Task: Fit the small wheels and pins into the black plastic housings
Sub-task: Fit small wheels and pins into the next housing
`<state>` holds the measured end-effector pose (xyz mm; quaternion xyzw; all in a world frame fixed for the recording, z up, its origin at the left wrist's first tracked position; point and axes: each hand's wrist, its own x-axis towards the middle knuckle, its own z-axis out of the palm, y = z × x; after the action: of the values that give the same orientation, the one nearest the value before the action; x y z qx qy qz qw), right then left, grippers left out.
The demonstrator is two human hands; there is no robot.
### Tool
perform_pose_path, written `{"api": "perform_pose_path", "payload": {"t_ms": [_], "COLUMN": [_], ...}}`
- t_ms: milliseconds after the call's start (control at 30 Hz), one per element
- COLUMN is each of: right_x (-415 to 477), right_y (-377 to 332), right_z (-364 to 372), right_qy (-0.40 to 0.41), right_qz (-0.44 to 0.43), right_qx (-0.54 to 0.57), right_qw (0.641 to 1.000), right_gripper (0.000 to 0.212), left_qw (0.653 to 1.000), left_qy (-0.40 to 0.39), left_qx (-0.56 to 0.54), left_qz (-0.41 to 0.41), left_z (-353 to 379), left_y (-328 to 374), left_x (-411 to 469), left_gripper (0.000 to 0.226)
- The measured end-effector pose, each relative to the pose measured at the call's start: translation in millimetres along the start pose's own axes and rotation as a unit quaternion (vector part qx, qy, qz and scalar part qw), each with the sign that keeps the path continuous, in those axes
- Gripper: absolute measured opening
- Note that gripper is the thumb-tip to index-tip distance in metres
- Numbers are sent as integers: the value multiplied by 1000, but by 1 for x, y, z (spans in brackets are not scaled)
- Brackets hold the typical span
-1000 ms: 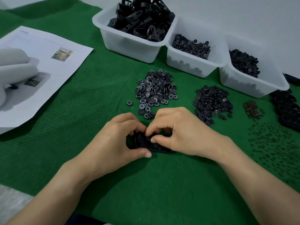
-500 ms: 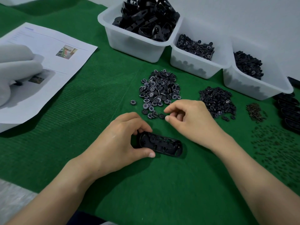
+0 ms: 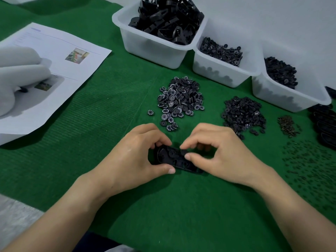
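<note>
Left hand [image 3: 138, 153]: palm down on the green mat [image 3: 109, 124], thumb pressed on the near edge of the housing [image 3: 172, 159], fingers curled over its far edge at the left end. Clamped on it.

Right hand [image 3: 218, 153]: wrist coming in from the right, thumb and forefinger closed in a pinch over the middle of the housing. There is a small black part [image 3: 184, 152] between the tips. Probably a wheel, but it is blurred, so I can't confirm. The other fingers are curled loosely behind.

The housing lies flat on the mat with its open side up, between both hands, just in front of the piles.

Containers, three white bins in a row at the back:
- left bin [image 3: 145, 50]: heaped with larger black plastic parts [image 3: 167, 17]
- middle bin [image 3: 214, 73]: small wheels with white rim marks [image 3: 221, 51]
- right bin [image 3: 283, 99]: plain black wheels [image 3: 280, 71]

Loose on the mat:
- pile of marked wheels [image 3: 180, 99] just beyond the hands, with one stray wheel [image 3: 150, 112] left of it
- pile of plain black wheels [image 3: 243, 113] to the right
- small brownish heap [image 3: 288, 126]
- scattered pins [image 3: 309, 164] near the right edge
- stack of black housings [image 3: 325, 124] at the far right, below the right bin

Writing: a printed sheet [image 3: 54, 51] lies far left with two small photos and lines of text too small to read. A white-gloved hand [image 3: 20, 75] rests on it. The wheel rim marks look like digits, but none are legible.
</note>
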<state>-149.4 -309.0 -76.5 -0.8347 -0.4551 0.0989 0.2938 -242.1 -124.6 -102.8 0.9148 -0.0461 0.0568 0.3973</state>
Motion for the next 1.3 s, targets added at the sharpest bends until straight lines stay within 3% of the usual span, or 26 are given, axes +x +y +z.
{"api": "perform_pose_path", "payload": {"t_ms": [367, 467, 600, 667, 833, 1133, 1300], "right_x": [-4, 0, 21, 33, 45, 10, 11], "right_y": [-5, -4, 8, 10, 10, 17, 15], "right_z": [5, -3, -1, 8, 14, 7, 8], "right_qy": [1, -26, 85, 94, 70, 75, 69], "right_qz": [-108, -54, 64, 98, 93, 70, 66], "right_qx": [-153, -83, -51, -62, -63, -18, -32], "right_qw": [982, 995, 993, 989, 991, 995, 995], "right_gripper": [10, 18, 16, 13, 3, 18, 6], "left_qw": [1000, 1000, 1000, 1000, 1000, 1000, 1000], "left_qy": [0, -1, -1, -2, -1, -2, 1], "left_qx": [-1, 0, -2, -1, -3, -3, 5], "left_qz": [0, 1, 3, 5, -3, -1, 1], "left_z": [1, 1, 0, 0, 0, 0, 1], "left_y": [0, 0, -1, -1, 1, -1, 0], "left_x": [0, 0, -1, -1, 0, 0, 0], "left_gripper": [41, 41, 40, 40, 40, 41, 41]}}
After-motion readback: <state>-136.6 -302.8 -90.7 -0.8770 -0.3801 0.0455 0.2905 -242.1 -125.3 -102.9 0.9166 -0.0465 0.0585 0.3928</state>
